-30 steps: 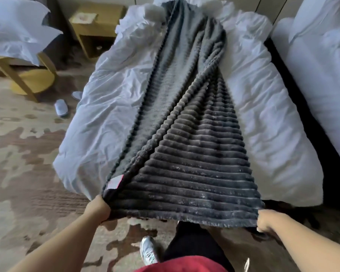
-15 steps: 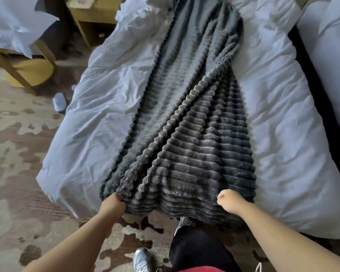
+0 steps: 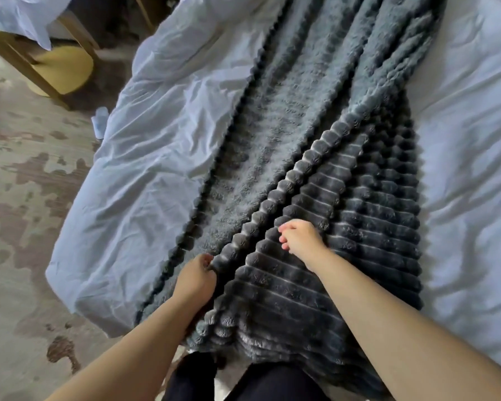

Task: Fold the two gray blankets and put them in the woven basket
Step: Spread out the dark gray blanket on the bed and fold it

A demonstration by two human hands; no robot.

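A gray ribbed blanket (image 3: pixel 315 146) lies lengthwise down the middle of a white bed (image 3: pixel 162 157), folded over itself along a diagonal ridge, its near end hanging over the bed's foot. My left hand (image 3: pixel 195 277) grips the folded ridge near the foot of the bed. My right hand (image 3: pixel 300 238) sits a little farther up on the ribbed top layer, its fingers curled and pinching the fabric beside the ridge. No second blanket or woven basket is in view.
A yellow wooden stool (image 3: pixel 44 68) stands on the patterned carpet (image 3: pixel 21 227) at the left, with white bedding (image 3: pixel 18 15) draped over it. A white slipper (image 3: pixel 100 123) lies by the bed's left side. My dark trouser legs (image 3: pixel 243 383) stand against the bed's foot.
Both hands have moved from the blanket's near corners at the bed's foot up onto the bed and closer together. The blanket end that was stretched out now lies slack on the bed.
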